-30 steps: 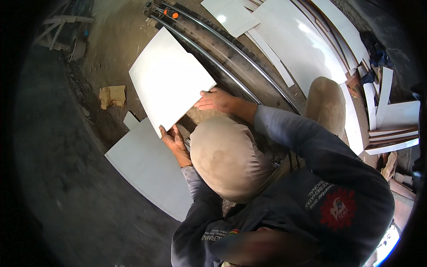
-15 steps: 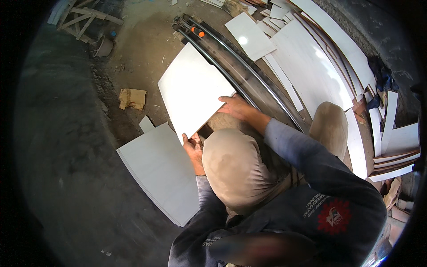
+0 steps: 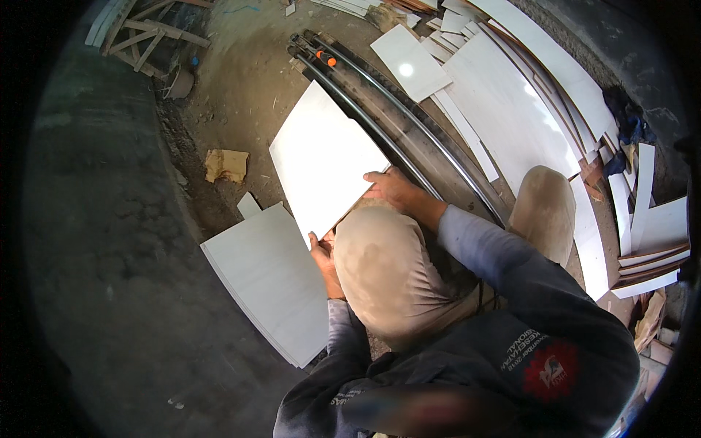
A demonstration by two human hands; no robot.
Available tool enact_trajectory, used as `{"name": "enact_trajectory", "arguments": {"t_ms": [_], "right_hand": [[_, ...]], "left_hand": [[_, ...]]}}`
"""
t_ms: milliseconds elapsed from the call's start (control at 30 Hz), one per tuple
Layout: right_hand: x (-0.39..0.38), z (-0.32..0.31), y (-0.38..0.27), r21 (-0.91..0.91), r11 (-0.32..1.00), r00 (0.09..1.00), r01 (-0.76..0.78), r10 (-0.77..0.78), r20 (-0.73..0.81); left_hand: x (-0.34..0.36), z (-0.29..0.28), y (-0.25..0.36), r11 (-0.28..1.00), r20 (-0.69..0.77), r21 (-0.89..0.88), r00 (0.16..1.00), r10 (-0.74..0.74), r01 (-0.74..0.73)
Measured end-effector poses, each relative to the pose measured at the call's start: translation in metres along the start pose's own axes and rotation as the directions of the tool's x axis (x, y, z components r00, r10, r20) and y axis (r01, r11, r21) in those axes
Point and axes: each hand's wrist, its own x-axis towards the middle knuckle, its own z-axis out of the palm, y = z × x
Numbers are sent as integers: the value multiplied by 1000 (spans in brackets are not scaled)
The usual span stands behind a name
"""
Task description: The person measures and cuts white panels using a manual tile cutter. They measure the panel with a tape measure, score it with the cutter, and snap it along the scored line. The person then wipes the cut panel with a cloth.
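Observation:
Both my hands hold a white square tile [image 3: 328,157] by its near edges. My left hand [image 3: 326,260] grips the near-left corner, thumb on top and fingers underneath, partly hidden by my knee. At the near-right corner, my right hand [image 3: 394,190] pinches the edge with its thumb above and fingers below. The tile's right edge lies along a manual tile cutter [image 3: 365,120] with two long metal rails and orange parts. Whether the tile touches the rail I cannot tell. Left of my knee lies a stack of pale tiles [image 3: 266,288], a small offcut [image 3: 249,206] beside it.
Large white tiles [image 3: 504,109] and narrow strips lie on the right beyond the cutter. A torn piece of cardboard [image 3: 226,166] is on the floor to the left. Farther off stand a bucket [image 3: 179,82] and a wooden frame [image 3: 146,36]. My bent knees flank the cutter's near end.
The held tile has come slightly nearer to me, both hands moving with it and keeping their grip. The whole view has shifted a little.

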Motion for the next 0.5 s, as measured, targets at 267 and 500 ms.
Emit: {"name": "enact_trajectory", "arguments": {"t_ms": [267, 500], "right_hand": [[-29, 37, -41, -456, 854, 958, 249, -286, -13], [-64, 67, -82, -738, 610, 929, 287, -366, 58]], "left_hand": [[-53, -10, -48, 998, -62, 58, 998, -21, 25], [-98, -19, -86, 994, -125, 104, 992, -29, 43]]}}
